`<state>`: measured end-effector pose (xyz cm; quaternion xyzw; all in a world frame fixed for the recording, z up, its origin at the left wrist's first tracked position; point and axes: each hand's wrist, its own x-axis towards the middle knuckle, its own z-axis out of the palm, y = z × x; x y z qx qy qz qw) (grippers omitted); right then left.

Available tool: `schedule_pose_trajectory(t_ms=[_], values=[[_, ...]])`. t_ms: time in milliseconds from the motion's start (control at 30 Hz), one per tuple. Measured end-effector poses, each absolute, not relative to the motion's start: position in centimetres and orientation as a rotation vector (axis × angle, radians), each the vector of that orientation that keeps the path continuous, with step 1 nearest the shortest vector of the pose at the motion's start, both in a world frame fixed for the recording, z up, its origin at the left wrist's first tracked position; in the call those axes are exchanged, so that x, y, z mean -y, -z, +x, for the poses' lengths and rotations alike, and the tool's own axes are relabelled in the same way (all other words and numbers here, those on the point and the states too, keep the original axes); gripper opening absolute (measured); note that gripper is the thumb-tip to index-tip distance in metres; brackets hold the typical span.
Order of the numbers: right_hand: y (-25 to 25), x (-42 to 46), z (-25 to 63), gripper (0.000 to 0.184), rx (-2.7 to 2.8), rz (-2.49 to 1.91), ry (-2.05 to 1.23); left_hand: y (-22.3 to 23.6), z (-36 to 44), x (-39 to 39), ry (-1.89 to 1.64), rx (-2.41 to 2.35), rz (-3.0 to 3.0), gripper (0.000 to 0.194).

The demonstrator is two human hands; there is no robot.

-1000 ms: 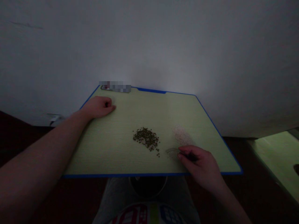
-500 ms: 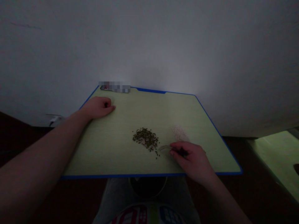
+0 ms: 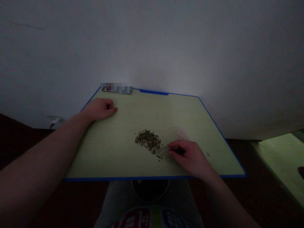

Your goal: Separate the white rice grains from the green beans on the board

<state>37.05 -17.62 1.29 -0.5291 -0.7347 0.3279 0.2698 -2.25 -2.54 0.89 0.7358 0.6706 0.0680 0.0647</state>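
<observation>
My right hand [image 3: 190,156] pinches a pair of thin, curved tweezers [image 3: 163,148] between thumb and fingertips. Their tips reach the near right edge of a loose pile of small green beans [image 3: 147,139]; whether a bean sits between them cannot be made out. Just beyond the right hand lies a scatter of pale, rice-like grains [image 3: 181,133], its near side partly covered by the hand. On the left part of the table, my left hand [image 3: 101,108] rests on its side, fingers curled in and apparently holding nothing.
The pale tabletop [image 3: 106,152] has a blue rim and stands against a wall [image 3: 152,47]. A blurred-out phone-like object [image 3: 117,90] lies at the far left corner. A small brown sliver [image 3: 208,154] is right of my right hand. Below the front edge, a dark round container [image 3: 150,190] sits between my legs.
My right hand has shifted slightly left and away from me, bringing the tweezers' tips to the bean pile. The brown sliver now shows clear of that hand. My left hand stays put.
</observation>
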Motion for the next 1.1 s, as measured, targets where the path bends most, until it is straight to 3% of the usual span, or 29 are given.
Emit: schedule_pose_trajectory(t_ms=[1100], values=[[-1.4,16.8,36.2,0.023,1.965,-1.467,-0.884,-0.6,-2.4,2.5,-0.233,-2.017,2.244,0.036]])
